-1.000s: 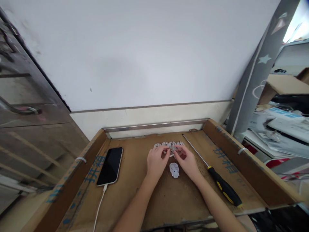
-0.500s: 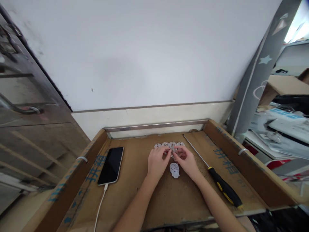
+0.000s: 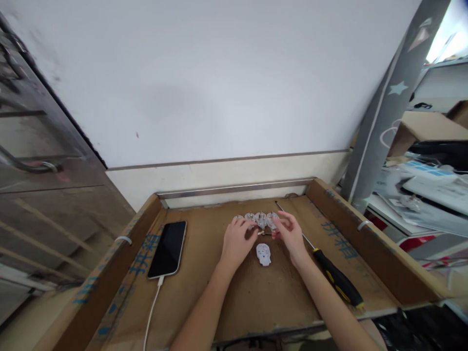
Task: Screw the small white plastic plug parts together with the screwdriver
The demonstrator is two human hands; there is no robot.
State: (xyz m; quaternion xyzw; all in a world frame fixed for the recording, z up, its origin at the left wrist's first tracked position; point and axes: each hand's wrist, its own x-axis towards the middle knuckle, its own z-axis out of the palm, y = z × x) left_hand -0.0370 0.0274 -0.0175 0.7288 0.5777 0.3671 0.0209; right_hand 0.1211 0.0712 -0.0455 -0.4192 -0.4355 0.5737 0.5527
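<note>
Several round, clear-and-white plug halves with metal pins stand in a row (image 3: 261, 219) on the cardboard. My left hand (image 3: 236, 240) is curved at the row's left end, thumb and fingers apart, with no held thing visible. At the right end, the fingers of my right hand (image 3: 291, 239) are spread beside the last plug half (image 3: 272, 220); whether they touch it is hard to tell. Some small metal pieces (image 3: 262, 233) lie between my hands, too small to name. Nearer to me, a white plug cover (image 3: 263, 254) lies flat by itself.
A black-and-yellow screwdriver (image 3: 338, 279) lies to the right, its shaft reaching toward the back. On the left rests a phone (image 3: 167, 249) with a white cable (image 3: 153, 307). Raised cardboard walls (image 3: 369, 239) edge the work surface, and a white wall stands behind.
My hands were together over a small clear piece in front of the row. They have now moved apart, the right one to the right, and the row shows more fully.
</note>
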